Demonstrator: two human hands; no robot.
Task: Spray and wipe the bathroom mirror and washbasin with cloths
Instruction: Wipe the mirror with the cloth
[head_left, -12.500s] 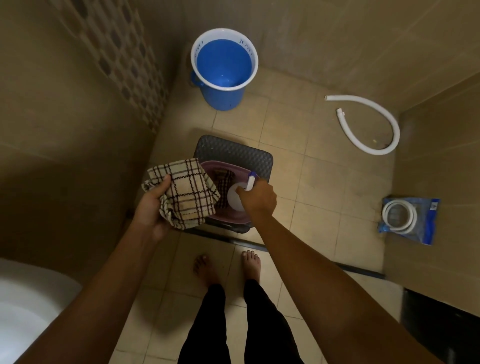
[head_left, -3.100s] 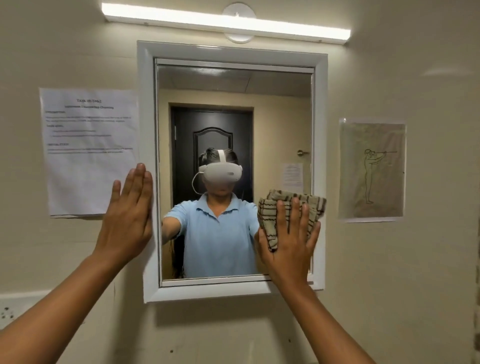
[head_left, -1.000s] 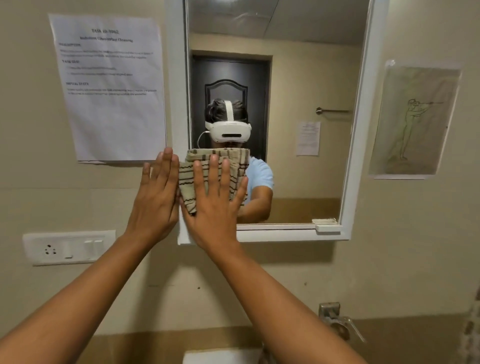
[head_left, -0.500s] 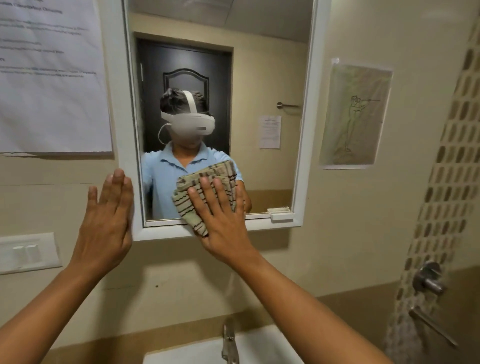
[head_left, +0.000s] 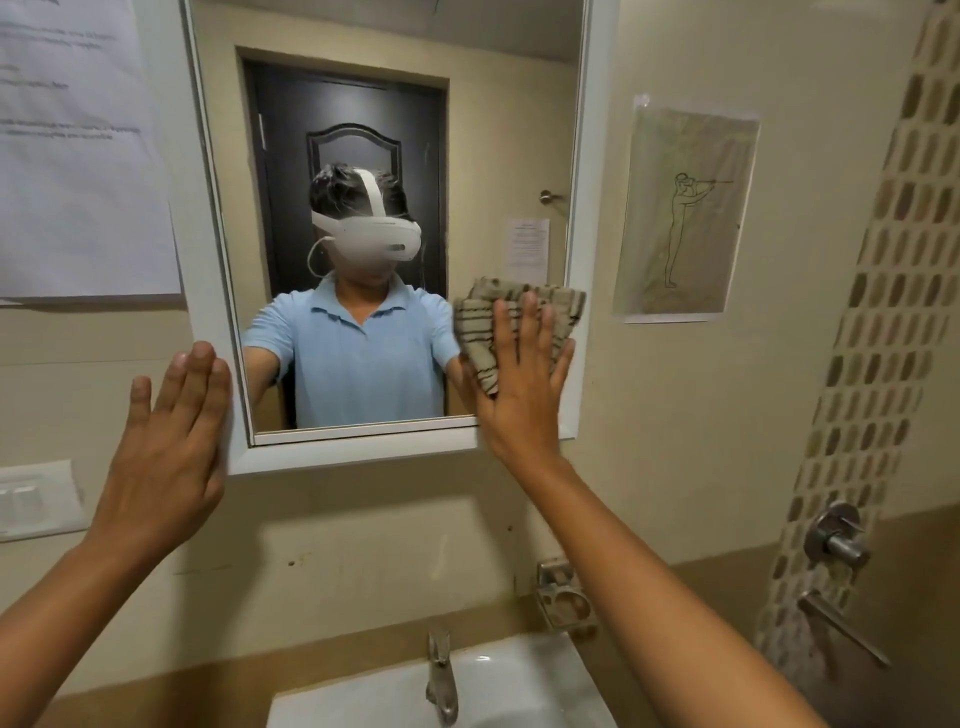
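A: My right hand (head_left: 522, 395) presses the striped cloth (head_left: 511, 325) flat against the lower right corner of the mirror (head_left: 395, 156), fingers spread wide over the fabric, palm pinning it to the glass rather than closing round it. The cloth's right edge touches the white mirror frame (head_left: 358, 457).

B: And the other hand?

A: My left hand (head_left: 166, 452) lies open and flat, fingers together, on the lower left corner of the frame, holding nothing. Its fingertips reach the frame's left upright.

B: Where is the washbasin?

A: The white washbasin (head_left: 514, 675) sits near me, below the mirror, with a metal tap (head_left: 441, 680) at its far rim. A metal soap holder (head_left: 563, 597) is fixed to the wall just right of the tap.

B: Anything else on the wall?

A: A printed sheet (head_left: 78, 156) hangs left of the mirror, a line drawing (head_left: 685, 208) of a standing figure right of it, a switch plate (head_left: 36, 499) at far left.
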